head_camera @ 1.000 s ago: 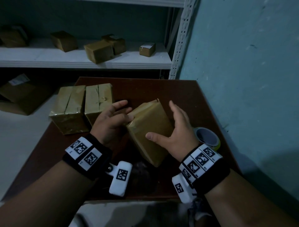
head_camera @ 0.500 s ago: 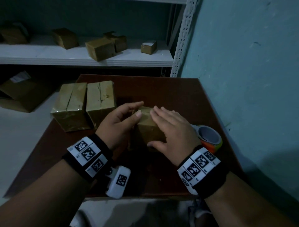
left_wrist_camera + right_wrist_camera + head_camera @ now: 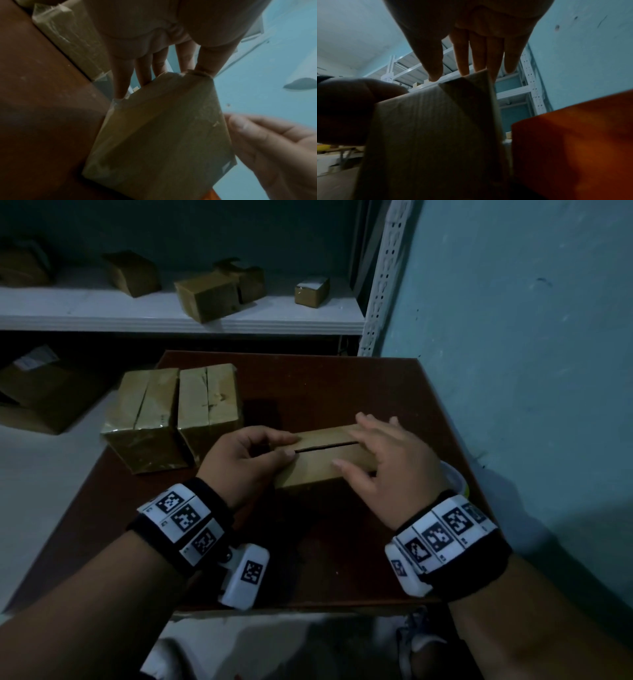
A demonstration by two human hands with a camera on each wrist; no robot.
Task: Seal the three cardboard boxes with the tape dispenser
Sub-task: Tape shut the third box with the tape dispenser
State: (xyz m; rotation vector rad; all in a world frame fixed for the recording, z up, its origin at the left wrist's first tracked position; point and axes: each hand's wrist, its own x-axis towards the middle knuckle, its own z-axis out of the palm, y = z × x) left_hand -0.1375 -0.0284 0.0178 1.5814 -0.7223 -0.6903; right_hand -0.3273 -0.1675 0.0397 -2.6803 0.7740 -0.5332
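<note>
Two hands: both on the front box (image 3: pixel 322 463), which sits on the brown table (image 3: pixel 329 385), its top seam showing as a dark slit.
Left hand (image 3: pixel 245 462): fingers curled over the box's left end, thumb by the slit, gripping it.
Right hand (image 3: pixel 387 465): fingers straight, flat on the top flaps, pressing.
Other boxes (image 3: pixel 174 412): two, side by side, just left of the front one.
Tape dispenser (image 3: pixel 454 479): on the table, peeking out behind the right hand.
Shelf (image 3: pixel 171 313): small boxes along it.
</note>
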